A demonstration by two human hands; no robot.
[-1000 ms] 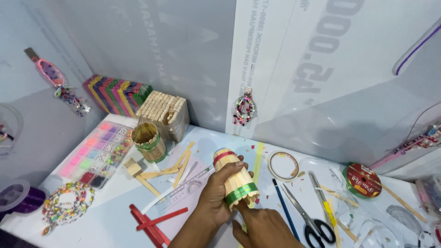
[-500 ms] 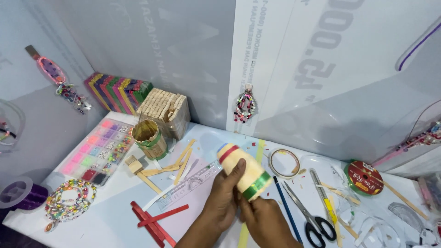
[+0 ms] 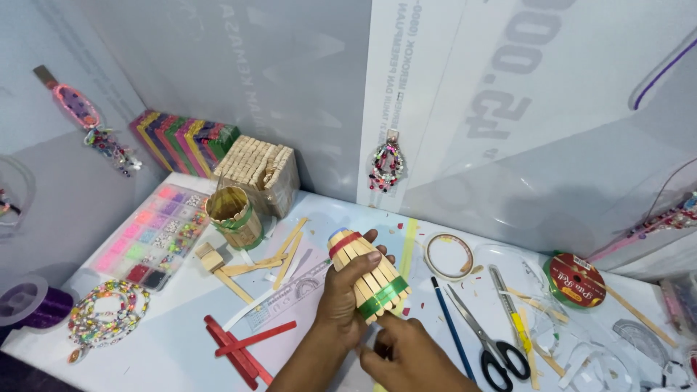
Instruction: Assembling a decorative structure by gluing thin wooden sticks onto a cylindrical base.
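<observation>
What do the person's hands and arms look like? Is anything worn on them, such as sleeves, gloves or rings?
Both are bare. The left hand and right hand show no gloves, and no ring is visible on the fingers. The forearms entering from the bottom edge carry no sleeve, watch or bracelet as far as the picture shows. Nails are short and unpainted.

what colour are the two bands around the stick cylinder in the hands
Red near the top, green near the bottom of the stick cylinder, in the head view.
</observation>
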